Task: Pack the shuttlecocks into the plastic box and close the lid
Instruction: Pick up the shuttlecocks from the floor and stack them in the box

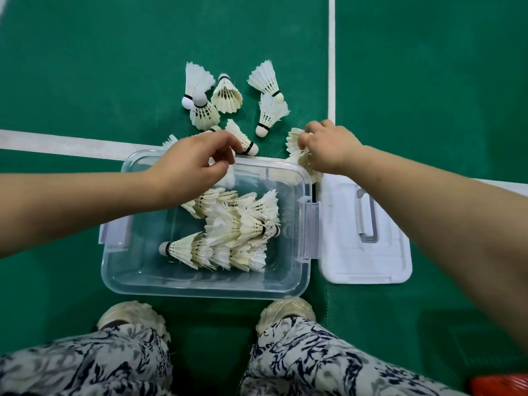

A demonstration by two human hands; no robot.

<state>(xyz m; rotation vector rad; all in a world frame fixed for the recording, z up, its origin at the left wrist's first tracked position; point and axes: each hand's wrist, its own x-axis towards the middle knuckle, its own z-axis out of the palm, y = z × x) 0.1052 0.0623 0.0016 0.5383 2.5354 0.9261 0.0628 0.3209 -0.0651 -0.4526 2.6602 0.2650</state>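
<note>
1. Presently we hold a short nest of feather shuttlecocks (298, 145) in our right hand (328, 150), fingers curled round it, over the far right corner of the clear plastic box (200, 287). Its long axis slants from far-left to near-right. The open well of the box lies near and to the left of that hand, so we judge the drop to be a short inward carry.
2. Our left hand (188, 167) hovers over the far rim, thumb and fingertips drawn together. A scrap of white feather shows beneath them, but we cannot tell whether they pinch a shuttlecock.
3. The nearest loose shuttlecock (243, 138) lies on the green court floor (85, 67) just beyond the left fingertips, cork toward the box rim. The left hand is the nearer one for it.
4. Counts:
   - six loose shuttlecocks in plain view on the floor, plus two partly hidden behind the left hand;
   - three nested rows (237, 224) lying in the box, too tightly packed to count singly;
   - one box;
   - one white lid (368, 261), off and lying flat just beside the box's right wall.
</note>
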